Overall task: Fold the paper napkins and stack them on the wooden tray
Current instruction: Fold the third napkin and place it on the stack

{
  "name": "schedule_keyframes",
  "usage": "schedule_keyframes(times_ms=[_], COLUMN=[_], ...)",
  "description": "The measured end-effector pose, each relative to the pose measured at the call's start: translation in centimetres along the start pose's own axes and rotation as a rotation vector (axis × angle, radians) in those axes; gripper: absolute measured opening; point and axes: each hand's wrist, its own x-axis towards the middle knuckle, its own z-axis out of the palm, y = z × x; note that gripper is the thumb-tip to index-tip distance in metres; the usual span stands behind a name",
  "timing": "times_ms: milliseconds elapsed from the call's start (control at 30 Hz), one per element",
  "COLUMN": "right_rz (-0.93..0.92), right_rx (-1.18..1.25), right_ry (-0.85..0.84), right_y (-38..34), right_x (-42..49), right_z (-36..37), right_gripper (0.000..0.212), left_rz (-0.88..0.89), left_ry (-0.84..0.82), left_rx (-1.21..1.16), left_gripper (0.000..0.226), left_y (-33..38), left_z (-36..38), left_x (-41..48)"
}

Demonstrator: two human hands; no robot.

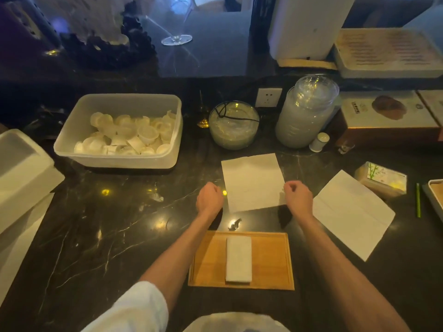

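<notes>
An unfolded white paper napkin [253, 182] lies flat on the dark marble counter. My left hand [209, 196] hovers just off its left edge with fingers curled, holding nothing; a strip of counter shows between them. My right hand [298, 197] sits at the napkin's lower right edge, fingers curled over the paper as if pinching it. Nearer to me, the wooden tray [271, 259] carries a small stack of folded napkins [239, 259] lying lengthwise in its middle. A second, partly folded napkin [352, 214] lies to the right.
A plastic tub of small cups [119, 130] stands at the back left, and a white container [21, 168] at the far left. Behind the napkin are a glass bowl [233, 125] and stacked clear lids [304, 116]. A napkin pack [381, 179] and a green pencil [418, 200] lie to the right.
</notes>
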Motion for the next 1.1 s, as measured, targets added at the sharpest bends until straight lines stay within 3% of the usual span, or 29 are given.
schedule_keyframes(times_ms=[167, 367, 467, 600, 667, 700, 767, 833, 867, 967, 1033, 1100], right_rz=[0.108, 0.059, 0.021, 0.186, 0.240, 0.242, 0.229, 0.184, 0.173, 0.148, 0.198, 0.319], right_rx=[-0.315, -0.452, -0.159, 0.530, 0.852, 0.976, 1.137, 1.170, 1.147, 0.948, 1.008, 1.294], right_ry=[-0.048, 0.014, -0.058, -0.210, -0.269, -0.285, -0.327, -0.389, -0.417, -0.457, -0.498, -0.550], right_y=[-2.1, -1.7, -1.9, -4.3, -5.0, -5.1, -5.0, -4.5, -4.1, -1.7, 0.4, 2.0], right_x=[4.6, 4.1, 2.7, -1.8, -5.3, -7.2, -11.2, -15.0, -16.7, -20.1, -20.6, -20.2], right_z=[2.3, 3.7, 2.5, -0.8, -1.9, -2.2, -2.4, -2.2, -2.0, -1.9, -2.6, -3.9], right_gripper=[0.039, 0.030, 0.019, 0.024, 0.031, 0.034, 0.041, 0.046, 0.050, 0.078, 0.063, 0.043], left_rz=[-0.131, -0.169, -0.189, -0.239, -0.279, -0.340, -0.514, -0.545, -0.520, -0.307, -0.110, 0.019], left_ry=[-0.099, -0.092, -0.148, -0.023, -0.078, -0.191, -0.576, -0.881, -0.929, -0.718, -0.622, -0.634], left_rx=[0.134, 0.199, 0.165, -0.381, -0.548, -0.631, -0.892, -1.174, -1.275, -1.223, -1.013, -0.871], left_gripper=[0.052, 0.035, 0.035, 0.012, 0.020, 0.042, 0.070, 0.071, 0.063, 0.048, 0.052, 0.048], left_y=[3.3, 2.3, 2.0, 2.3, 2.1, 2.0, 2.0, 1.9, 1.9, 1.6, 1.3, 1.2], left_z=[3.1, 5.1, 4.3, 1.3, 0.0, -0.7, -2.4, -4.2, -5.1, -6.8, -8.0, -9.4], left_x=[3.7, 5.0, 5.0, 1.6, -2.1, -4.1, -7.4, -9.6, -10.4, -11.1, -11.5, -12.1])
